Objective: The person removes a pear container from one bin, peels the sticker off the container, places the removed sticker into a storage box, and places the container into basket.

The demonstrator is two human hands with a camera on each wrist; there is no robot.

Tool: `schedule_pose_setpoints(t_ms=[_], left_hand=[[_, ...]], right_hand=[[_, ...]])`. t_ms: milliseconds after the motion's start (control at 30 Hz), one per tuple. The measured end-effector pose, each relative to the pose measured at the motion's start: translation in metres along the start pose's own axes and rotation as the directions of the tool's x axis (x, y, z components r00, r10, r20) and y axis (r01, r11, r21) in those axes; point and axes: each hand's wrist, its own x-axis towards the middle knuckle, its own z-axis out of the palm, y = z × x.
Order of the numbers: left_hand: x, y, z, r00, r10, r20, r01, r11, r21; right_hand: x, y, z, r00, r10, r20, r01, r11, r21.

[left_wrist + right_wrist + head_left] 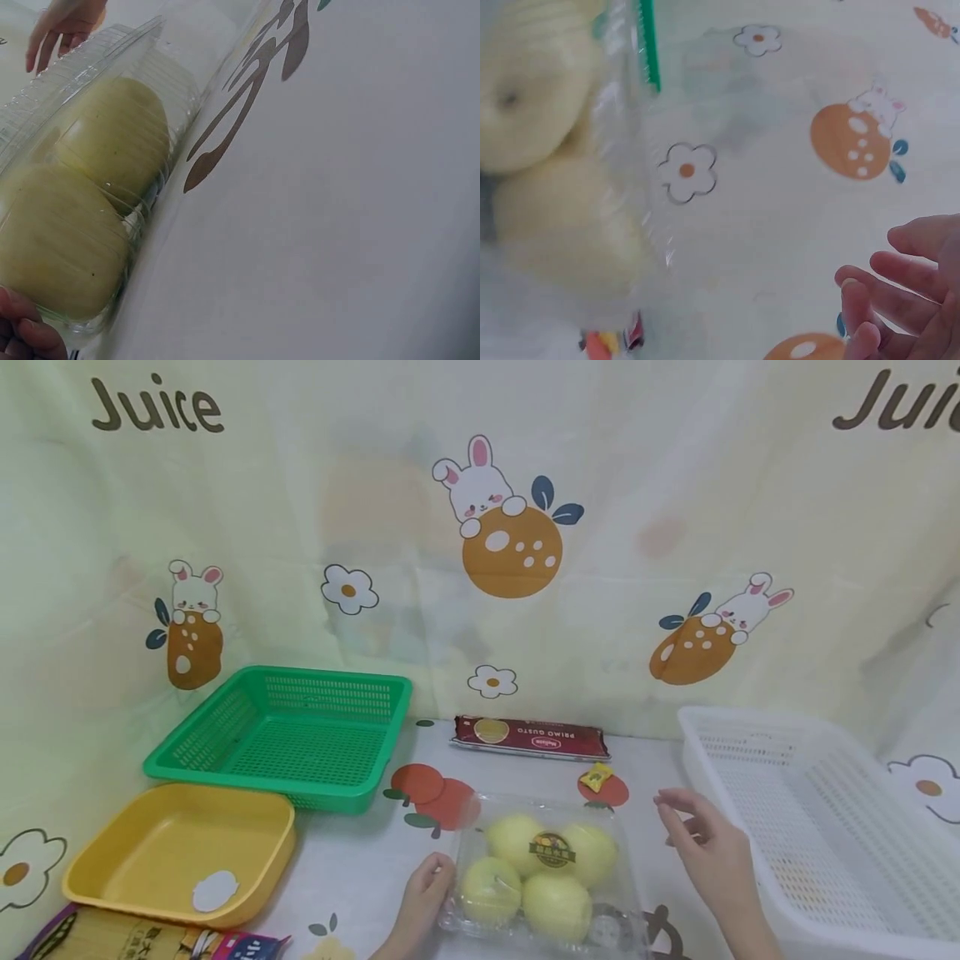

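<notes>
A clear plastic fruit box with a round label on its lid lies at the front middle of the table. Inside are several pale yellow-green apples, seen closer through the side wall in the left wrist view. My left hand holds the box's left edge, its fingers curled; only fingertips show at the corner in the left wrist view. My right hand is raised to the right of the box, apart from it, fingers loosely bent with nothing between them, as the right wrist view also shows.
A small yellow packet and a dark red snack pack lie behind the box. Left stand a green basket and a yellow tray, with a noodle pack in front. A white basket stands at right.
</notes>
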Motion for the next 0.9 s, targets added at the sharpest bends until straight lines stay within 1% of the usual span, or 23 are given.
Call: schedule_pose_setpoints(t_ms=[33, 167, 200, 267, 400, 433, 533, 633, 767, 900], left_hand=[[0.000, 0.000, 0.000, 1.000, -0.002, -0.001, 0.002, 1.000, 0.006], [0.000, 0.001, 0.000, 1.000, -0.004, -0.001, 0.004, 0.999, 0.037], [0.000, 0.001, 0.000, 1.000, -0.005, -0.002, 0.005, 0.999, 0.043], [0.001, 0.002, 0.000, 1.000, -0.013, 0.000, 0.013, 0.999, 0.043], [0.002, 0.000, -0.001, 0.999, -0.033, -0.007, 0.034, 0.999, 0.042], [0.002, -0.001, -0.001, 0.999, -0.037, -0.010, 0.037, 0.998, 0.044], [0.002, -0.001, -0.002, 0.999, -0.041, -0.016, 0.041, 0.998, 0.043], [0.002, -0.001, -0.002, 0.999, -0.038, -0.015, 0.039, 0.999, 0.032], [0.002, -0.001, -0.001, 0.999, -0.035, -0.005, 0.035, 0.999, 0.027], [0.001, 0.002, -0.002, 0.999, -0.039, 0.002, 0.039, 0.999, 0.028]], right_hand=[[0.000, -0.003, 0.000, 1.000, 0.002, -0.001, -0.002, 1.000, 0.003], [-0.001, -0.012, 0.008, 0.999, -0.035, -0.006, 0.035, 0.999, 0.027], [-0.002, -0.011, 0.013, 0.997, -0.078, -0.019, 0.079, 0.995, 0.060], [-0.004, -0.015, 0.020, 0.992, -0.126, -0.026, 0.128, 0.987, 0.098], [-0.009, -0.022, 0.037, 0.981, -0.194, -0.015, 0.194, 0.969, 0.155], [-0.010, -0.028, 0.040, 0.983, -0.185, 0.004, 0.183, 0.973, 0.140], [-0.011, -0.036, 0.051, 0.976, -0.216, 0.041, 0.208, 0.968, 0.139], [-0.013, -0.041, 0.061, 0.971, -0.224, 0.087, 0.210, 0.967, 0.143], [-0.014, -0.039, 0.071, 0.969, -0.201, 0.143, 0.181, 0.973, 0.144], [-0.015, -0.035, 0.080, 0.967, -0.187, 0.172, 0.164, 0.977, 0.137]])
